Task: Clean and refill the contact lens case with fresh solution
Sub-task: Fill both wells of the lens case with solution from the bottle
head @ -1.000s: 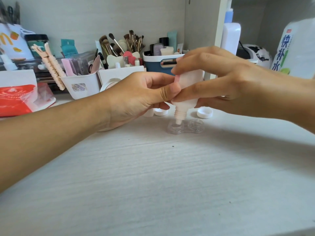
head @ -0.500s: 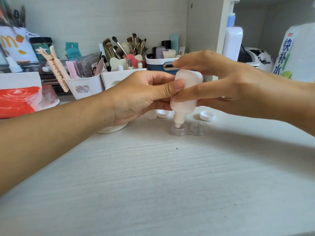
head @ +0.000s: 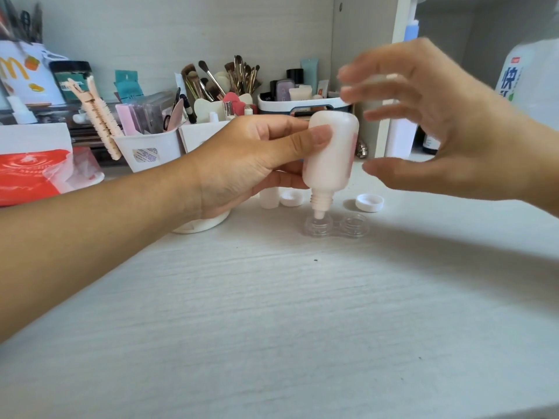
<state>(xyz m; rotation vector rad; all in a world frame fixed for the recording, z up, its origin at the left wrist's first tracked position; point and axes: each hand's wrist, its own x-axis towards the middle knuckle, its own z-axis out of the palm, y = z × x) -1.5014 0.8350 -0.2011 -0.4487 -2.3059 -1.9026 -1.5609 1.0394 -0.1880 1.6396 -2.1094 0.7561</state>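
Observation:
A small white solution bottle (head: 331,152) is held upside down, its nozzle just over the left well of the clear contact lens case (head: 335,226) on the white table. My left hand (head: 251,161) grips the bottle from the left, thumb across its side. My right hand (head: 438,125) hovers just right of the bottle, fingers spread and blurred, holding nothing. The case's right well stands uncovered. One white cap (head: 369,202) lies behind the case on the right, another white cap (head: 292,198) behind it on the left beside a small white lid piece (head: 269,198).
A white bowl (head: 201,225) sits partly under my left wrist. Along the back stand cups of makeup brushes (head: 230,77), a blue-and-white bin (head: 302,105), a red packet (head: 27,173) and a large drink bottle (head: 532,80). A shelf divider (head: 396,86) rises behind my right hand.
My right hand has let go of the bottle and pulled away to the right with fingers spread. My left hand alone now holds the bottle over the left well.

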